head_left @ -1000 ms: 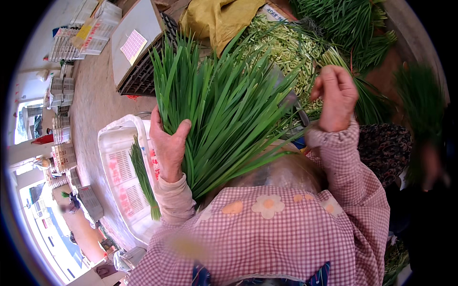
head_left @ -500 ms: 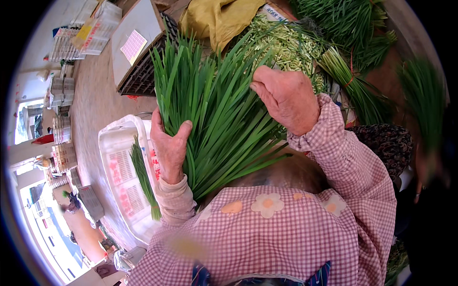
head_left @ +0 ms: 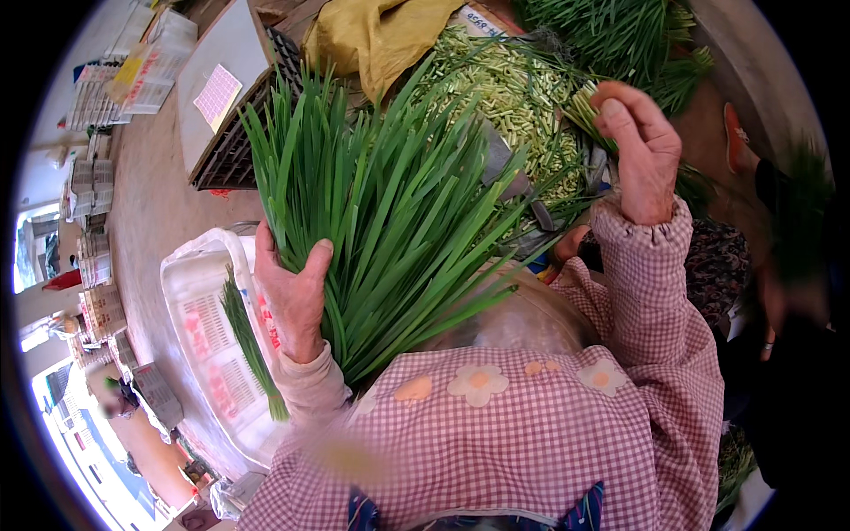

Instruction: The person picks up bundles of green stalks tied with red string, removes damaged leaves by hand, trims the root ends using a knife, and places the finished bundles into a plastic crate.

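A large loose bunch of garlic chives (head_left: 381, 203) fans out across my lap, long flat green leaves spreading up and to the right. My left hand (head_left: 297, 288) wraps round its left side, thumb over the leaves. Off to the right, apart from the bunch, my right hand (head_left: 639, 150) is raised with its fingers curled together. Whether a thin leaf is pinched in them I cannot make out. Behind that hand lies a tied bundle of chives (head_left: 580, 108), pale stalk ends showing. A broad metal blade (head_left: 501, 155) shows partly beyond the leaves.
A white plastic basket (head_left: 199, 332) at the left holds a thin bunch of chives (head_left: 251, 345). Cut pale stalk pieces (head_left: 509, 84) are heaped ahead, beside a yellow cloth (head_left: 376, 35) and a dark crate (head_left: 239, 142). More chives (head_left: 611, 35) lie far right, near another person's foot (head_left: 737, 142).
My right hand has left the leaves and moved to the right and up. My left hand keeps its hold on the chives. The view has shifted slightly, uncovering the blade.
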A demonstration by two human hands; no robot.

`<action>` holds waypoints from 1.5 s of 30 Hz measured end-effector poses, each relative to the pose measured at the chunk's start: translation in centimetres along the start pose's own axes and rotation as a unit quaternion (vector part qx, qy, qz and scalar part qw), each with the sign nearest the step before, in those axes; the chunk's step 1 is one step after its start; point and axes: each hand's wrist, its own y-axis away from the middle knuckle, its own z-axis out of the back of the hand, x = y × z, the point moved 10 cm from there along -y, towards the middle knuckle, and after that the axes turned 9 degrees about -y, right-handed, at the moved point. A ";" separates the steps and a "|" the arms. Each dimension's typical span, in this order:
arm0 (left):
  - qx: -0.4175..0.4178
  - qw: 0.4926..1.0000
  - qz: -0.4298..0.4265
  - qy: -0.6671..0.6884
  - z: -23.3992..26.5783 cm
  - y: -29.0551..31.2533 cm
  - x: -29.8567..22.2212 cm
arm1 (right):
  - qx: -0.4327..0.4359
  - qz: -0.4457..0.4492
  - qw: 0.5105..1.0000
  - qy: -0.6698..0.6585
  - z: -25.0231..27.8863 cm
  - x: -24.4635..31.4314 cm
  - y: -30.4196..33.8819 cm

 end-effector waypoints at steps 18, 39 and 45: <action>-0.009 0.999 -0.001 0.031 -0.7 0.2 -0.4 | 0.218 -0.059 0.959 0.171 -6.5 -4.0 7.3; 0.006 0.999 0.010 0.033 -0.7 0.6 -0.3 | 0.366 -0.100 0.923 0.066 -10.9 0.1 5.0; 0.023 1.000 -0.002 -0.007 -1.4 0.4 -1.2 | 0.434 0.091 0.886 0.134 -14.1 0.2 6.7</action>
